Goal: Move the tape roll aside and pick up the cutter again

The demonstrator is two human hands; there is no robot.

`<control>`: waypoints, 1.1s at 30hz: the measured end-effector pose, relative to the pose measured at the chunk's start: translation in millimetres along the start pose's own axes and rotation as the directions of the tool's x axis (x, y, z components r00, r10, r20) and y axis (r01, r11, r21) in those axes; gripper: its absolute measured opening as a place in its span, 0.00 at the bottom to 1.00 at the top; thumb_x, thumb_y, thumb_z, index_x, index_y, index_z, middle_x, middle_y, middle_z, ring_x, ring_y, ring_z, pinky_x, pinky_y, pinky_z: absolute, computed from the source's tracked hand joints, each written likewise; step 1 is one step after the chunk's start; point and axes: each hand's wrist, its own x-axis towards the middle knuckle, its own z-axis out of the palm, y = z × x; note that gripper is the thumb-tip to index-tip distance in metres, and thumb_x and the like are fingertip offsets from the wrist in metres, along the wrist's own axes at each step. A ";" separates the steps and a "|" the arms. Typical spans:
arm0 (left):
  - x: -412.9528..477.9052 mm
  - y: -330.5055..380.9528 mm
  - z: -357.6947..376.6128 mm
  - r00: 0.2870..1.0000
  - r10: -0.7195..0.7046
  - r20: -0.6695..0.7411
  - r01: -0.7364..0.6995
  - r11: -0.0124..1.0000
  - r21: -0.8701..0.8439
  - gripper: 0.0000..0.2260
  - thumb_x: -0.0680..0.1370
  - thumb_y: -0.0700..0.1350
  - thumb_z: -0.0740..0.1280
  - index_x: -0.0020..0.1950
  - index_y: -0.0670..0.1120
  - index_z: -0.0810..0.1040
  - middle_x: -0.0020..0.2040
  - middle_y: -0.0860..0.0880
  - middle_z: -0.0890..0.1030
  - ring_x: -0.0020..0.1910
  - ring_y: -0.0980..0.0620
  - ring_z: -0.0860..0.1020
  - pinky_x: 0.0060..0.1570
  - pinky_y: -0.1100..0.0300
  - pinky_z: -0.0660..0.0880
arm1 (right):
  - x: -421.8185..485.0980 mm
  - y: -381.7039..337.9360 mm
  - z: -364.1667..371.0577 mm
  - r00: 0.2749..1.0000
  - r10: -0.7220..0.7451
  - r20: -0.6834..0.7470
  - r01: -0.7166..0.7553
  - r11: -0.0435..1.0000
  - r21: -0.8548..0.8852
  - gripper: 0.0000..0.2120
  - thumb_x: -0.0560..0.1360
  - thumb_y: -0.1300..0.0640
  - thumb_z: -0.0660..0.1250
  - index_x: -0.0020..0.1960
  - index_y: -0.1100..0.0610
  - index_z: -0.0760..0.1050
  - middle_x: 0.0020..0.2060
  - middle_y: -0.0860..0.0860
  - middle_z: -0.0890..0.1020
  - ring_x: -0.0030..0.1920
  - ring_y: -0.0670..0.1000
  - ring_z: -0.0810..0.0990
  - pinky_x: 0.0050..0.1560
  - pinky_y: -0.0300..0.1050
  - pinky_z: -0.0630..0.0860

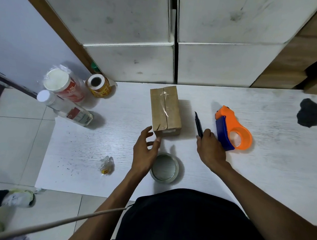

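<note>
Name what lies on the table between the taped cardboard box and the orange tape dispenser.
A black marker, its near end held by the right hand, lies between box and dispenser, in the head view.

Brown taped box at centre, orange-and-blue tape dispenser at three o'clock, black marker between, yellow-and-red label roll at ten o'clock, white streaked table

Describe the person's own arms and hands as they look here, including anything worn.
Both forearms are bare: no sleeves reach them, and no gloves, watch, rings or bracelets show. The left hand and right hand carry no visible markings. A dark, black-looking garment covers the torso below. A thin pale cable runs by the left arm.
</note>
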 end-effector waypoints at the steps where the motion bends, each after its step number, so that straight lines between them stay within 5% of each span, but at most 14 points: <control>1: -0.3 -2.1 0.5 1.000 -0.004 0.000 0.004 1.000 0.023 0.22 0.81 0.49 0.68 0.74 0.51 0.69 0.67 0.48 0.77 0.51 0.54 0.80 0.43 0.73 0.73 | -0.8 -0.6 -0.2 1.000 0.010 -0.014 -0.010 1.000 0.007 0.14 0.77 0.55 0.70 0.41 0.64 0.72 0.29 0.59 0.80 0.25 0.56 0.79 0.21 0.36 0.55; 6: -0.4 -19.9 -3.7 0.992 -0.095 0.077 0.074 0.968 0.240 0.22 0.76 0.52 0.73 0.68 0.48 0.74 0.62 0.50 0.80 0.52 0.49 0.82 0.52 0.58 0.76 | -6.4 0.4 4.4 0.995 0.087 0.040 -0.093 0.979 0.183 0.14 0.81 0.51 0.61 0.48 0.64 0.70 0.38 0.58 0.80 0.35 0.57 0.81 0.28 0.44 0.68; 10: -11.2 -35.8 -10.5 0.984 -0.118 0.130 0.058 0.918 0.392 0.13 0.73 0.53 0.73 0.55 0.51 0.82 0.48 0.52 0.85 0.47 0.49 0.85 0.50 0.54 0.80 | -10.5 3.9 4.9 0.995 0.096 0.032 -0.101 0.954 0.282 0.16 0.80 0.49 0.63 0.48 0.63 0.68 0.40 0.60 0.80 0.33 0.54 0.74 0.25 0.40 0.59; 12: -18.2 -39.0 -12.6 0.987 -0.084 0.134 0.017 0.901 0.434 0.08 0.75 0.50 0.70 0.52 0.50 0.84 0.46 0.52 0.87 0.45 0.50 0.86 0.50 0.51 0.81 | -14.5 2.6 -1.2 0.991 0.120 0.055 -0.132 0.938 0.320 0.18 0.79 0.47 0.64 0.49 0.64 0.68 0.42 0.60 0.80 0.35 0.56 0.76 0.27 0.42 0.64; 16: -29.2 -24.3 -14.9 0.994 -0.022 0.108 -0.023 0.916 0.401 0.09 0.75 0.52 0.71 0.51 0.51 0.85 0.46 0.54 0.87 0.39 0.57 0.85 0.50 0.55 0.80 | -37.5 0.9 -36.4 0.996 0.056 0.066 -0.081 0.876 0.476 0.19 0.78 0.43 0.63 0.51 0.60 0.70 0.44 0.56 0.77 0.41 0.57 0.78 0.36 0.47 0.72; 19: -36.2 8.1 -8.0 0.993 0.031 0.118 -0.069 0.937 0.342 0.07 0.74 0.52 0.73 0.49 0.51 0.86 0.44 0.55 0.87 0.33 0.59 0.83 0.46 0.59 0.79 | -67.1 3.5 -80.8 0.975 -0.039 0.219 -0.109 0.775 0.622 0.18 0.75 0.37 0.63 0.52 0.52 0.72 0.43 0.47 0.78 0.41 0.49 0.80 0.40 0.43 0.73; 22: -42.3 49.7 4.7 0.989 0.095 0.109 -0.120 0.958 0.261 0.05 0.73 0.52 0.73 0.46 0.53 0.86 0.41 0.56 0.86 0.32 0.60 0.83 0.45 0.60 0.79 | -92.8 8.6 -113.4 0.980 -0.065 0.188 -0.057 0.815 0.577 0.13 0.75 0.42 0.68 0.52 0.50 0.73 0.42 0.45 0.79 0.34 0.47 0.80 0.37 0.42 0.74; 26: -42.1 93.0 23.4 0.953 0.187 0.239 -0.217 0.970 0.110 0.08 0.74 0.52 0.75 0.50 0.53 0.84 0.44 0.56 0.86 0.34 0.60 0.83 0.41 0.68 0.79 | -90.0 36.4 -137.4 0.995 0.089 0.042 -0.097 0.800 0.592 0.05 0.77 0.58 0.67 0.53 0.56 0.76 0.32 0.51 0.82 0.31 0.51 0.84 0.37 0.51 0.80; 30: -37.1 110.3 53.5 0.911 0.236 0.339 -0.252 0.968 0.005 0.11 0.77 0.49 0.73 0.58 0.49 0.83 0.47 0.51 0.86 0.37 0.56 0.84 0.43 0.63 0.82 | -69.7 82.7 -141.9 0.959 0.283 -0.020 -0.205 0.742 0.639 0.01 0.78 0.59 0.64 0.49 0.56 0.74 0.27 0.50 0.82 0.28 0.47 0.83 0.36 0.49 0.81; 33: -37.2 102.5 65.9 0.889 0.160 0.430 -0.173 0.985 -0.007 0.07 0.80 0.47 0.68 0.56 0.49 0.83 0.46 0.50 0.86 0.40 0.54 0.85 0.46 0.57 0.82 | -45.3 126.6 -139.5 0.875 0.481 -0.055 -0.339 0.689 0.641 0.07 0.78 0.58 0.62 0.47 0.62 0.75 0.26 0.53 0.81 0.25 0.37 0.80 0.39 0.45 0.75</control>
